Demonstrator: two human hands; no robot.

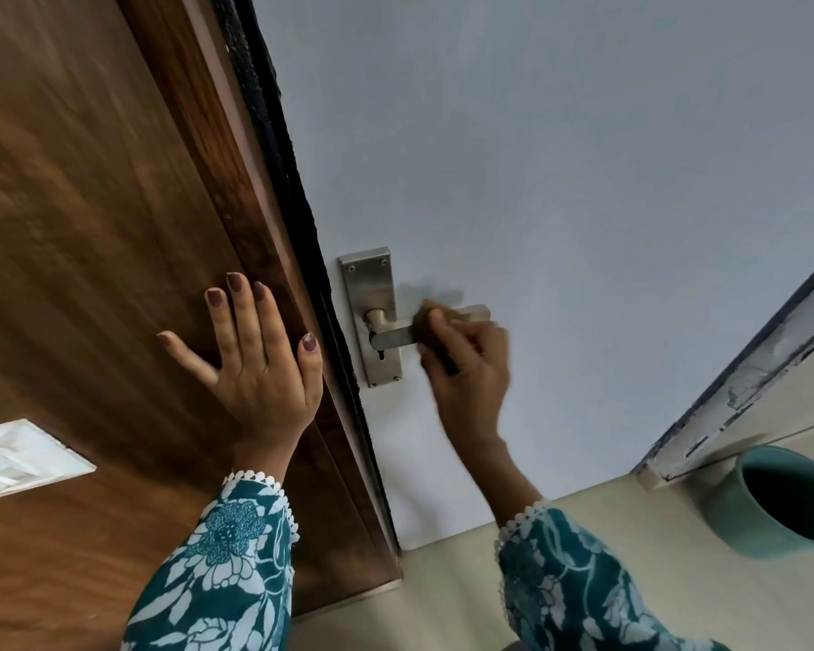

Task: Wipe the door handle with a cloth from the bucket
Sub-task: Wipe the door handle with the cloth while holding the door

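Observation:
A metal lever door handle [391,338] on a steel backplate [371,284] sits on the pale blue-grey door [560,180]. My right hand [466,364] is closed around a small dark brown cloth [426,321] and presses it onto the middle of the lever; the hand is motion-blurred. My left hand [250,359] lies flat, fingers spread, against the brown wooden frame [90,204] just left of the door's edge. A teal bucket [785,500] stands on the floor at the lower right, its inside dark.
A white switch plate [15,455] is set in the wood panel at the far left. A black seal strip [297,204] runs along the door's edge. A worn white skirting [748,397] meets the beige floor [452,584] by the bucket.

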